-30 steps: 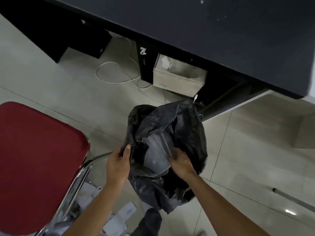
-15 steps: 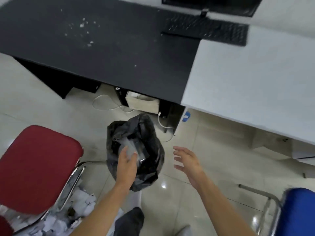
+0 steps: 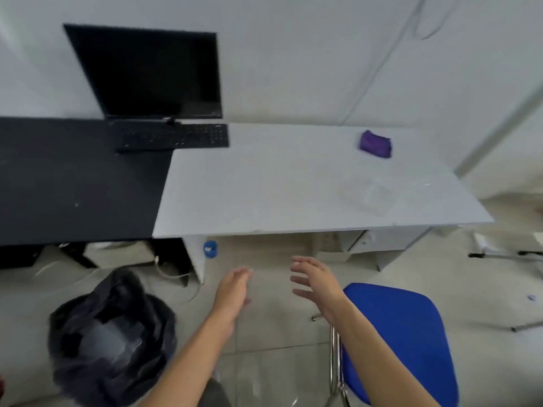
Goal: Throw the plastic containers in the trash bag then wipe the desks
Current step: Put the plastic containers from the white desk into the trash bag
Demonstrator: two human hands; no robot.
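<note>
**Black bag loaded, hands free, one clear tub left on the white bench**

Crumpled black plastic trash bag (image 3: 111, 348) sits on the tiled floor at 7 o'clock from the hands. Its mouth gapes upward, which suits dropping things in, and a bagged clear plastic container (image 3: 107, 337) shows inside. At 4 o'clock the blue padded chair seat (image 3: 396, 342) crowds the right forearm, so room is tight on that side.

The left hand (image 3: 233, 292) and right hand (image 3: 316, 284) hover side by side over bare floor, holding nothing. The left fingers (image 3: 242, 273) lie straight and close together; the right ones are spread.

Farther on, the white bench (image 3: 264, 201) runs its front edge across 12 o'clock, butted against a black bench (image 3: 73, 177) at 10. Near the white bench's right front corner, at 1 o'clock, lies a blurred flat clear plastic container (image 3: 370, 195), likely the next pick. It is an easy reach, though a nudge could slide it off the edge. Beyond it rests a purple cloth (image 3: 375, 143), probably for wiping. At 11 o'clock a black keyboard (image 3: 173, 136) straddles the seam before a black monitor (image 3: 147, 74).
</note>
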